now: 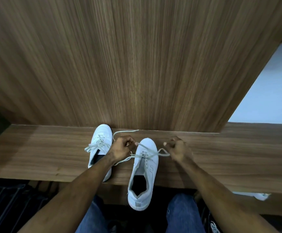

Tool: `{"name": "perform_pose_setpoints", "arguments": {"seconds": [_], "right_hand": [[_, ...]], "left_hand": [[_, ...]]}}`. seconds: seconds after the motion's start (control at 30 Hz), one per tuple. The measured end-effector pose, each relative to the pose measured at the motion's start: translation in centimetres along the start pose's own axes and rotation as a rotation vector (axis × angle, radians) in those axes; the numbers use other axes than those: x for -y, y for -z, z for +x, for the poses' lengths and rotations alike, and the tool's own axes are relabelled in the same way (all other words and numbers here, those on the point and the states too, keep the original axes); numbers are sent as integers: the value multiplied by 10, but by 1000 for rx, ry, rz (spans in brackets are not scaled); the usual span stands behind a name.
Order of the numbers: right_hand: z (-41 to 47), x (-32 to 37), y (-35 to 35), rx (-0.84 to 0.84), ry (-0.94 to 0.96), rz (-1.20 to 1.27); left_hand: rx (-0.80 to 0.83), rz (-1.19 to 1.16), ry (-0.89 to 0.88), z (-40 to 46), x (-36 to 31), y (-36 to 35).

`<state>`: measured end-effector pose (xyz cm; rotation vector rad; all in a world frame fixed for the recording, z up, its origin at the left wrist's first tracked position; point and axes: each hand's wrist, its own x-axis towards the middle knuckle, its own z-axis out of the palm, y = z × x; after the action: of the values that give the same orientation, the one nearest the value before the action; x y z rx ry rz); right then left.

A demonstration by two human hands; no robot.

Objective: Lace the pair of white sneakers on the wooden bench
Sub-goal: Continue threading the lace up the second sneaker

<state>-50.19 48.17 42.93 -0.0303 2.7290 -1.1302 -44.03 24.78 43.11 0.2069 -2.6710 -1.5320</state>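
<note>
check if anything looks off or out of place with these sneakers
The right sneaker sticks out heel-first over the bench front edge, so it might tip. Both hands' grip is on its lace.

White sneakers (143,167), brown wood-grain bench (35,152), blue jeans (184,214)

Matt wood-grain bench (35,148); seemingly leather sneakers (145,169)
</note>
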Motion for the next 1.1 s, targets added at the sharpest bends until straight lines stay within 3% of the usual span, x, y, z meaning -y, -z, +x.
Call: {"name": "perform_pose_setpoints", "arguments": {"seconds": [0.07,0.17,0.23,0.37,0.47,0.63,0.73,0.8,0.9,1.0,1.1], "right_hand": [[-7,14,-2,63,214,-159],[-14,34,-14,282,381,-131],[-12,35,-16,235,436,-172],[-4,25,2,88,361,-329],[7,7,19,-35,185,-484],[5,-10,26,-48,9,-541],[2,-11,8,24,127,-534],[0,-8,-8,120,309,-407],[-10,6,-29,290,429,-187],[-13,12,-36,241,471,-210],[-10,7,-30,180,397,-290]], "left_hand": [[43,-78,-22,1,-4,-9],[77,-95,-25,4,-12,-21],[66,-49,-9,6,-12,-24],[12,118,49,4,2,-11],[-47,203,93,0,12,1],[-50,232,148,-6,12,0],[6,187,125,-6,10,-13],[31,176,99,-8,6,-23],[47,144,36,-11,1,-36],[43,105,31,-13,1,-39],[25,82,115,-12,12,-32]]}}
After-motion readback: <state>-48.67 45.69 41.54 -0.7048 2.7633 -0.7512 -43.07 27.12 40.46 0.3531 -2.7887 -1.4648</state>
